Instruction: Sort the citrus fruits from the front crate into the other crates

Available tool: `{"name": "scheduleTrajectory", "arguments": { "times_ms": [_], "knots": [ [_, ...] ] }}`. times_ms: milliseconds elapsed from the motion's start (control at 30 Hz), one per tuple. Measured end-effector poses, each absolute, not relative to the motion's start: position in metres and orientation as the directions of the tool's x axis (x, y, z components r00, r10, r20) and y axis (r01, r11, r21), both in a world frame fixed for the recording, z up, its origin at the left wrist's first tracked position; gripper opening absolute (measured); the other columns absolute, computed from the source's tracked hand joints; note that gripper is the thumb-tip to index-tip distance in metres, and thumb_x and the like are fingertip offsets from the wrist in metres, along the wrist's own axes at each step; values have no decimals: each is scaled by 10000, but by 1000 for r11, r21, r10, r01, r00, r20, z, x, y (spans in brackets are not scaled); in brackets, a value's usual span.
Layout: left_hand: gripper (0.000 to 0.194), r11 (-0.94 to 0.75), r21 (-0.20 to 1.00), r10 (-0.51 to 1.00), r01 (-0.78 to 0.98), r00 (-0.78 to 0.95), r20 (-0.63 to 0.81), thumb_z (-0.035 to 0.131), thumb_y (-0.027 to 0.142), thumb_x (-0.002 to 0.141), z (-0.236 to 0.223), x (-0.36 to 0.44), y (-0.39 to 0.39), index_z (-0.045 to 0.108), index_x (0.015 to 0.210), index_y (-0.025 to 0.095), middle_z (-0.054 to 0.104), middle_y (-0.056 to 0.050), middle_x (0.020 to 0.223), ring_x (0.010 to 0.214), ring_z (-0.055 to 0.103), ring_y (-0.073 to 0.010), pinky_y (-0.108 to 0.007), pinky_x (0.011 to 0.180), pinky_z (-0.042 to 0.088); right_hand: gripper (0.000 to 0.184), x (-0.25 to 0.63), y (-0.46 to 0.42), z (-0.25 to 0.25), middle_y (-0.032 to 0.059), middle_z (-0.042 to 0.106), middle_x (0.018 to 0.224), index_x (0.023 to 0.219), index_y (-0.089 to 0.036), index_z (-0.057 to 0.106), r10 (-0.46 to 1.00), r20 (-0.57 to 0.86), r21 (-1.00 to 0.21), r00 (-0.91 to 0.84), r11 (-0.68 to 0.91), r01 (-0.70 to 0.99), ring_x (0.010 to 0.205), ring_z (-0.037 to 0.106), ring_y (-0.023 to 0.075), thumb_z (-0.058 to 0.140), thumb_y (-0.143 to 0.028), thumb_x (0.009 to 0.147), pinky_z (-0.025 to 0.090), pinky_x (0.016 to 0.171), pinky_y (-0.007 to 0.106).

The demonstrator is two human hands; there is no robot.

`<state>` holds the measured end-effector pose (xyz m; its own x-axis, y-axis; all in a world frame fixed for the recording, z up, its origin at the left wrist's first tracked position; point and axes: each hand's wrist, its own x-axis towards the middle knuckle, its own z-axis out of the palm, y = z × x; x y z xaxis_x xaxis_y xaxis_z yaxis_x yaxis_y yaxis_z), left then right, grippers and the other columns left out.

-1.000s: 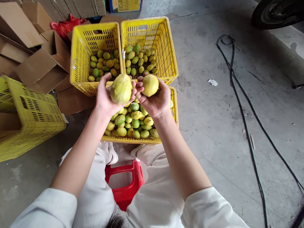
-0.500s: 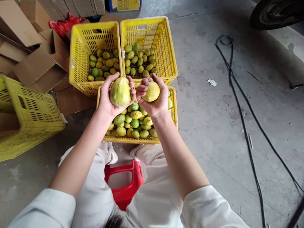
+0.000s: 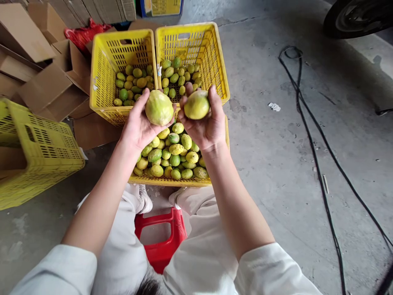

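My left hand [image 3: 139,127] holds a large yellow-green lemon [image 3: 159,107], its thumb and fingers curled about the sides. In my right hand [image 3: 207,127] is a smaller lemon [image 3: 197,105], yellow with a green patch, gripped between thumb and fingers. Both hands are raised, palms up, over the near yellow crate [image 3: 172,180], which holds many yellow and green lemons [image 3: 176,149]. Past my hands stand two more yellow crates side by side: the left crate [image 3: 101,78] and the right crate [image 3: 216,65], each with lemons on its bottom.
Cardboard boxes [image 3: 46,88] and a red bag [image 3: 86,35] lie at the upper left. Another yellow crate [image 3: 52,143] lies at the left. A red stool [image 3: 164,250] is between my legs. Black cable [image 3: 317,151] runs across the right floor, below a wheel [image 3: 344,20].
The lemon in my right hand has turned, showing a greener side. My right hand has shifted slightly right, away from the left. The left lemon has turned within my fingers.
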<state>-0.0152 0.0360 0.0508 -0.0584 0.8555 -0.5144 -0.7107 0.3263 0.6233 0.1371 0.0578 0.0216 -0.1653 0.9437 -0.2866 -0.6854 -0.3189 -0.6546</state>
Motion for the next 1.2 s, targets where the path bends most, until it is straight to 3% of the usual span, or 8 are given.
{"name": "scheduleTrajectory", "arguments": {
  "times_ms": [167, 400, 533, 633, 767, 967, 1100, 1200],
  "knots": [
    [336, 370, 601, 847, -709, -7, -531, 529, 435, 1170, 46, -10, 37, 628, 905, 254, 697, 8, 779, 629, 675, -138, -263, 608, 565, 311, 135, 59, 11, -21, 832, 968, 883, -327, 608, 908, -365, -708, -207, -415, -571, 942, 804, 214, 639, -569, 1076, 702, 680, 309],
    [325, 433, 521, 777, -736, 11, -630, 473, 469, 1137, 49, -11, 38, 691, 1087, 233, 716, -46, 766, 1026, 857, -292, -393, 880, 737, 242, 132, 64, -3, -14, 826, 888, 993, -316, 661, 866, -432, -605, -252, -485, -632, 1108, 855, 272, 663, -548, 1062, 773, 888, 459],
    [269, 385, 565, 830, -730, 5, -558, 480, 353, 1130, 52, -16, 37, 695, 1164, 196, 821, -74, 991, 1150, 873, -304, -456, 975, 739, 183, 132, 61, 22, 2, 816, 869, 1062, -297, 659, 842, -480, -462, -246, -481, -745, 1181, 844, 251, 491, -322, 1130, 772, 965, 469],
    [173, 334, 631, 872, -700, -25, -489, 584, 317, 1108, 49, -18, 36, 717, 1143, 211, 838, -64, 1051, 1219, 862, -293, -402, 1042, 712, 178, 130, 59, 31, 16, 827, 926, 1030, -302, 656, 859, -457, -494, -228, -459, -738, 1239, 816, 230, 508, -270, 1122, 757, 995, 426],
    [180, 410, 649, 849, -641, 8, -528, 628, 357, 1093, 45, -15, 36, 751, 1151, 240, 834, -64, 991, 1160, 873, -285, -353, 980, 715, 141, 127, 59, 21, -34, 751, 844, 1013, -305, 679, 863, -441, -529, -244, -470, -706, 1122, 800, 180, 574, -317, 1106, 721, 953, 335],
    [319, 508, 615, 787, -602, 35, -616, 489, 412, 1150, 51, -9, 37, 728, 1039, 232, 722, -47, 766, 1036, 874, -279, -312, 807, 700, 267, 122, 65, -5, -63, 682, 775, 919, -277, 621, 823, -465, -449, -325, -536, -715, 654, 619, 127, 600, -442, 1129, 585, 601, 243],
    [488, 530, 607, 767, -593, 29, -641, 366, 507, 1183, 54, -9, 40, 682, 940, 226, 614, -61, 657, 950, 858, -289, -244, 546, 565, 313, 121, 65, -12, -35, 684, 800, 955, -265, 644, 797, -501, -446, -338, -572, -688, 670, 621, 154, 665, -548, 1087, 601, 610, 285],
    [434, 457, 579, 787, -675, 4, -617, 381, 456, 1182, 55, -11, 40, 711, 1080, 193, 725, -81, 811, 1049, 856, -302, -304, 745, 690, 282, 124, 64, -11, 0, 736, 873, 1047, -284, 681, 824, -480, -501, -301, -539, -677, 842, 725, 225, 734, -559, 1013, 696, 732, 390]
  ]
}}
